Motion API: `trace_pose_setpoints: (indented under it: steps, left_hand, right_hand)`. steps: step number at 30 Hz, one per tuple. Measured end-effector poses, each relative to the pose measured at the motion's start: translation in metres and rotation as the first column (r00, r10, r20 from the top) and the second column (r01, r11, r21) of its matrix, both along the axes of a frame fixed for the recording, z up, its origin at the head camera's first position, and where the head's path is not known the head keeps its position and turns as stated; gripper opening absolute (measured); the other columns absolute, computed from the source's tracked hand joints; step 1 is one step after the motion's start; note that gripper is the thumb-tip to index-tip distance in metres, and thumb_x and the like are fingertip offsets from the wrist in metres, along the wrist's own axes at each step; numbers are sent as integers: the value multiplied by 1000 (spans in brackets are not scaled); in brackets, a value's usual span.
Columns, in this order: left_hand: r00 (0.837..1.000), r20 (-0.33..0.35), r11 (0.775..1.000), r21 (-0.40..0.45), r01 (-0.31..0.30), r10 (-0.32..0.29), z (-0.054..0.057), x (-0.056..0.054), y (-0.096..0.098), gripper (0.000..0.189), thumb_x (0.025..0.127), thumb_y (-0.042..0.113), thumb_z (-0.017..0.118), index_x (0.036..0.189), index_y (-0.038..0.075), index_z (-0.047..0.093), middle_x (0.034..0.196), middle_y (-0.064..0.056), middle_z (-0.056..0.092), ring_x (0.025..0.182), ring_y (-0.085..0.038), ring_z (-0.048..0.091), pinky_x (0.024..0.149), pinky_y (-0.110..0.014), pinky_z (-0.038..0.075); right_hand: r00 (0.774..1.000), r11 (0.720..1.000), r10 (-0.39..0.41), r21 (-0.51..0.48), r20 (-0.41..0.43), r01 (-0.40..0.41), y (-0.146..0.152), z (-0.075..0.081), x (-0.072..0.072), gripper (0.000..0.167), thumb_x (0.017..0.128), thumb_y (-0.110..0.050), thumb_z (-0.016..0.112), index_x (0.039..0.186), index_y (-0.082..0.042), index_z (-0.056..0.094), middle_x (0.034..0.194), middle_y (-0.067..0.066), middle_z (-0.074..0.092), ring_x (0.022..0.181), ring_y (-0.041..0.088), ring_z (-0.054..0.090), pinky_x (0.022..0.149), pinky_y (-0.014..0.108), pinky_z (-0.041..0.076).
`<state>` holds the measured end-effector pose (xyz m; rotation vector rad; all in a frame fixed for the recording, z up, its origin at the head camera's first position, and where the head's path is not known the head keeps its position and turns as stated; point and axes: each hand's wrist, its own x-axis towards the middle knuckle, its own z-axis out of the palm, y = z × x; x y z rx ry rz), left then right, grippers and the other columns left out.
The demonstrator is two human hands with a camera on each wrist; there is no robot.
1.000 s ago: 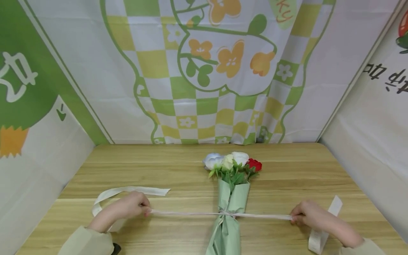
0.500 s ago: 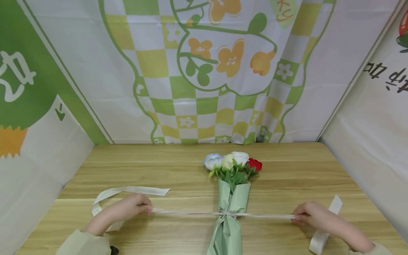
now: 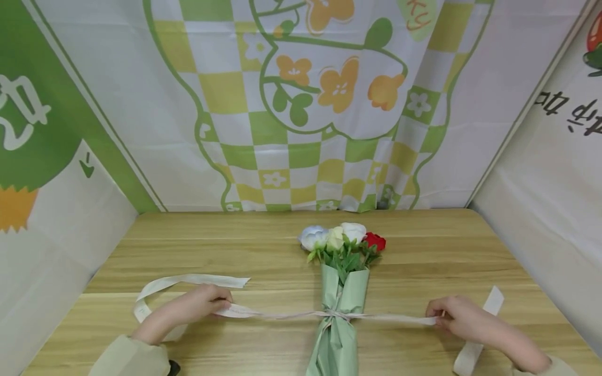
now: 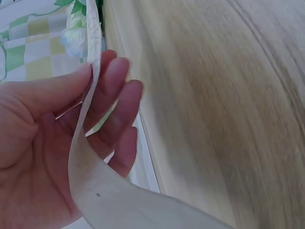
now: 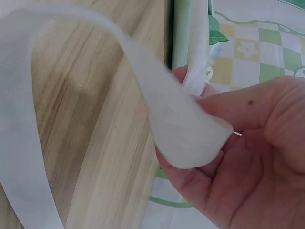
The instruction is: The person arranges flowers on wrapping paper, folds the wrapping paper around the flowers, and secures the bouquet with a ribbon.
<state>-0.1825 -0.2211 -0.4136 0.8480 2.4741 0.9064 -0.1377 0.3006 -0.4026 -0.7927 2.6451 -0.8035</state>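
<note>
A bouquet wrapped in pale green paper lies on the wooden table, its blue-white, cream, white and red flowers pointing to the far side. A white ribbon crosses its waist, gathered there in a knot-like crossing. To the left, my left hand pinches one side of the ribbon between thumb and fingers; the left wrist view shows the ribbon's loose length running over the palm. On the other side, my right hand pinches the opposite side, with a fold of ribbon draped over the fingers.
One ribbon tail curves across the table beyond the left forearm. The other tail passes under the right forearm. Printed cloth walls stand at the back and both sides. A dark item shows beside the left sleeve.
My left hand has shifted a little to the right, and the ribbon beside it has gone from taut to slightly slack, its flat face now showing. The bouquet stays in place.
</note>
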Motion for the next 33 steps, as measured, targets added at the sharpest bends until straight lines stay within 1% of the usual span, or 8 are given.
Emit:
trace_pose_setpoints:
  steps: [4,7,12,17,21,27,29,33]
  left_hand:
    - [1000,-12,1000,-21,20,-20,-1,0,6,15,91,17,53,88,7,64,76,8,57,65,0,45,57,-21,41]
    - [999,4,999,-20,36,-36,-2,1,12,17,91,19,54,93,6,65,83,6,62,72,-2,52,63,-22,45]
    - [999,7,998,-42,47,-47,-1,1,25,16,89,20,57,96,8,64,90,4,64,81,-8,58,69,-24,47]
    - [998,-16,996,-52,67,-67,3,1,40,13,88,20,59,94,9,64,88,5,64,79,-7,58,68,-24,47]
    - [995,-35,994,-53,94,-96,5,3,52,13,87,17,60,93,6,64,84,5,63,74,-3,56,66,-21,47]
    - [984,-121,987,-100,122,-133,7,5,76,10,85,14,63,88,6,65,78,8,61,69,0,52,63,-20,46]
    - [976,-166,984,-131,119,-140,7,8,83,9,84,16,64,87,7,66,75,10,59,67,1,51,62,-19,45]
    - [943,-289,973,-201,110,-167,8,15,98,12,82,21,67,84,9,65,70,12,55,63,1,46,60,-19,43]
  right_hand:
    - [1000,1000,-11,5,5,11,-1,0,0,17,79,5,58,85,-10,63,75,-8,58,62,0,50,51,21,44]
    - [999,1000,5,30,-42,-4,-2,-2,-2,16,77,3,61,86,-10,63,80,-9,60,70,0,52,57,23,46]
    - [998,998,41,50,-56,-39,-4,-5,-4,12,77,-5,66,89,-7,63,80,-9,61,73,0,54,61,23,47]
    - [996,997,72,20,-55,-70,-8,-6,-5,13,76,-3,68,88,-5,62,75,-12,59,69,-1,53,57,22,46]
    - [997,997,52,53,-58,-49,-15,-3,-4,12,78,-5,66,90,-5,64,77,-11,60,70,0,53,59,22,46]
    - [998,995,25,102,-61,-18,-35,4,1,22,83,-18,65,99,-2,66,91,1,65,80,10,59,66,26,49]
    - [994,993,33,113,-100,-21,-44,5,3,23,82,-20,66,99,-4,66,93,0,65,82,12,59,67,27,49]
    - [980,990,52,136,-191,-27,-63,5,6,22,81,-22,68,97,-7,67,93,-4,63,85,12,59,70,29,50]
